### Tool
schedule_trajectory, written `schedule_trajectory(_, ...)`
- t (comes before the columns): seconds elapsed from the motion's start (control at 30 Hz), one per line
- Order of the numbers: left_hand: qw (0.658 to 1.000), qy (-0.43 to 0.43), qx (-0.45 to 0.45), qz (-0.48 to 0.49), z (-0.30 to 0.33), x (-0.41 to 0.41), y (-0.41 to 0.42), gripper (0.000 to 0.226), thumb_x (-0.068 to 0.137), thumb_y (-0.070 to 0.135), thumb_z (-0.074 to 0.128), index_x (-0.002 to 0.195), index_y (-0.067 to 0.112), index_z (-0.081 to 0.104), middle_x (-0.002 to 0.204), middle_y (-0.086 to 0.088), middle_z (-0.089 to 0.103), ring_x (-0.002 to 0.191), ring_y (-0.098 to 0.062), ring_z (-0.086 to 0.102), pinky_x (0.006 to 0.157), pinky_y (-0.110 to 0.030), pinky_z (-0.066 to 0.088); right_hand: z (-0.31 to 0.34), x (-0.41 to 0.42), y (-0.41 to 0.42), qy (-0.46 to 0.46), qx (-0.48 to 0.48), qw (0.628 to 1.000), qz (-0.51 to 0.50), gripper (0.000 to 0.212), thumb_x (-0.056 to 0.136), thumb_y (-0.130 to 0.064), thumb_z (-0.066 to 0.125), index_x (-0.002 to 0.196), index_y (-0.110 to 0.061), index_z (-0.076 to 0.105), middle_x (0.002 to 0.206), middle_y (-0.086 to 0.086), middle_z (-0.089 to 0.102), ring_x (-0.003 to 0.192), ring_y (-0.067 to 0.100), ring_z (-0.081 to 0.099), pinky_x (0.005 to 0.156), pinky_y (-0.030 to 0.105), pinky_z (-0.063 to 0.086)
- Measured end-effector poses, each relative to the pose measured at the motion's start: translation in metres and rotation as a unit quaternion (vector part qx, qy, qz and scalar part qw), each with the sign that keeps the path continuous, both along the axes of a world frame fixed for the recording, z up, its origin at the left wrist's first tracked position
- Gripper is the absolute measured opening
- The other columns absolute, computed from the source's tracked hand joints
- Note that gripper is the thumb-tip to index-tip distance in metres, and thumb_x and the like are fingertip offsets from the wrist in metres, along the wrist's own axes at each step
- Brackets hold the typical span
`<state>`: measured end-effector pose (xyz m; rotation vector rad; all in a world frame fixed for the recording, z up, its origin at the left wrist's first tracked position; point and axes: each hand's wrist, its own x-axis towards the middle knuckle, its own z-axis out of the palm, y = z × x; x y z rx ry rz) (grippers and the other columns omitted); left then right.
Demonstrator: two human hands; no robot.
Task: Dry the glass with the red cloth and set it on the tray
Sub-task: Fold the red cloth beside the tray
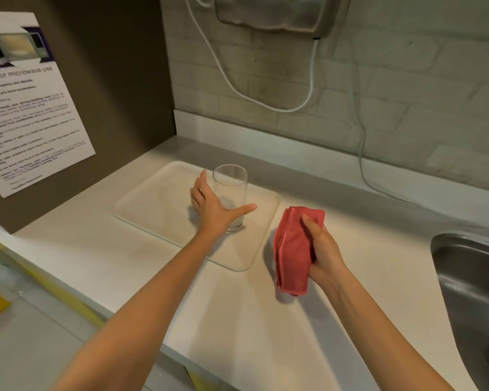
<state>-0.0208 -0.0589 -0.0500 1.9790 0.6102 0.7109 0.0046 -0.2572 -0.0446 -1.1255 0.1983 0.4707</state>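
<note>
A clear tall glass (232,190) stands upright on the pale rectangular tray (153,204) at the back left of the counter. My left hand (213,206) is spread around the glass's near side, thumb to the right and fingers to the left; I cannot tell whether it touches the glass. My right hand (321,249) holds the folded red cloth (294,249) just right of the tray, above the counter. The cloth hangs down from my fist.
A steel sink (474,292) is set in the counter at the right edge. A white cable (311,88) hangs from a metal dispenser (271,12) on the tiled wall. A microwave notice (29,108) is pinned to the left wall.
</note>
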Motion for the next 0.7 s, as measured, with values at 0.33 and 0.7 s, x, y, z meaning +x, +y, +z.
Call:
schedule_trajectory(0.33,0.975,-0.043,0.034,-0.216,0.016,-0.038,-0.121,0.041,0.097,0.032,0.044,0.133,0.014,0.051,0.131,-0.005,0.058,0.119,-0.020,0.053,0.101,-0.037,0.042,0.022,-0.004,0.016,-0.060,0.055,0.996,-0.030,0.036,0.095,-0.038,0.046,0.112,-0.009,0.061,0.095,0.010,0.069,0.085,0.021,0.067,0.074,0.032,0.055)
schedule_trajectory(0.7,0.939,-0.112,-0.254,-0.202,0.030,-0.010,-0.104,0.013,0.095,0.013,0.051,0.104,0.004,0.051,0.108,-0.021,0.065,0.096,-0.030,0.065,0.086,-0.041,0.051,0.022,-0.019,0.016,-0.354,-0.182,0.917,-0.027,0.033,0.100,-0.022,0.041,0.131,-0.014,0.049,0.142,0.006,0.047,0.129,0.016,0.044,0.111,0.033,0.032)
